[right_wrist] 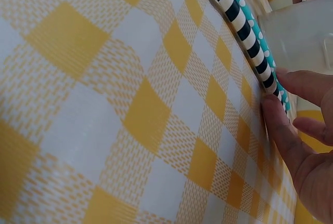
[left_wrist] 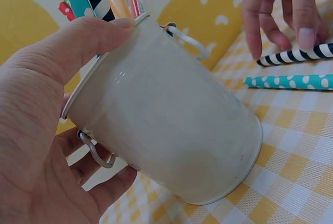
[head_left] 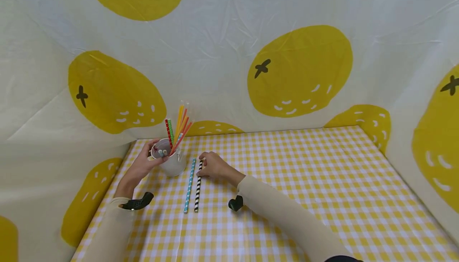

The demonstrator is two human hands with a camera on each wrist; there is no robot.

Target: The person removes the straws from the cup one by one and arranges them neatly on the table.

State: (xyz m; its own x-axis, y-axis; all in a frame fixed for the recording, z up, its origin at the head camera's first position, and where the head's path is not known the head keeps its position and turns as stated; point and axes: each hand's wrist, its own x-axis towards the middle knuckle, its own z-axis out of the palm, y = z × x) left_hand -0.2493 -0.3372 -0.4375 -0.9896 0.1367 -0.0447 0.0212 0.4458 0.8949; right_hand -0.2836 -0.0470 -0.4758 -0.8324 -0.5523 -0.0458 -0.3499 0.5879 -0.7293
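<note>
A white metal bucket (head_left: 174, 167) with small side handles stands at the table's left, the left hand (head_left: 141, 168) gripping its rim. In the left wrist view the thumb lies over the rim and the fingers curl behind the bucket (left_wrist: 171, 115). Orange, red and green straws (head_left: 183, 124) poke up out of it. Right of the bucket lie two straws side by side: a turquoise one with white dots (head_left: 190, 186) and a black-and-white striped one (head_left: 198, 192). The right hand (head_left: 216, 166) pinches the striped straw (right_wrist: 242, 26) near its far end.
A yellow-and-white checked cloth (head_left: 305, 174) covers the table. Behind it and at the sides hangs a pale sheet (head_left: 215, 55) printed with big yellow fruit. The bucket stands close to the back left corner. Dark wrist devices (head_left: 138, 202) sit on both forearms.
</note>
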